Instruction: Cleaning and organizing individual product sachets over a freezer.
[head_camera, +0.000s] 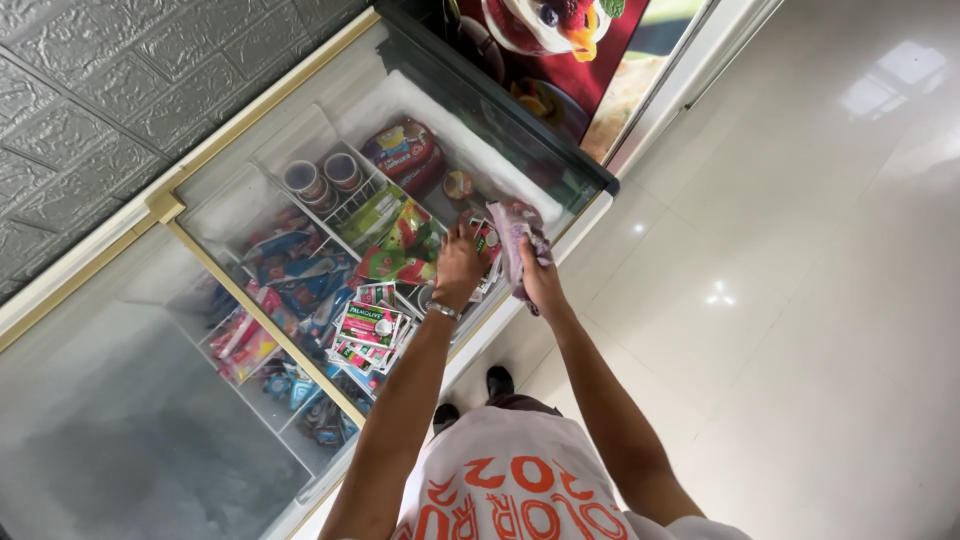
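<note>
1. Near the frame's centre, a purple wrapped packet (517, 245) is gripped by the closed right hand (540, 280) above the chest freezer's (600, 180) front rim; it could slip onto the tiled floor (800, 300).
2. Just left, the left hand (460, 265) is lowered, fingers curled, onto stacked packets (372, 325); whether anything is grasped cannot be told. The stacks could be toppled.
3. Farther, upper left, tubs (322, 178) sit in a wire basket.

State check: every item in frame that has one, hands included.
Chest freezer: sliding glass lid pushed aside, right section open.
Wire basket: hung inside, loaded with two tubs.
Two tubs: upright, lidded.
Flat packets: stacked, sealed.
Purple packet: lifted over the freezer edge, in the right hand's grip.
Left hand: down among the packets, grip unclear.
Right hand: closed on the purple packet.
</note>
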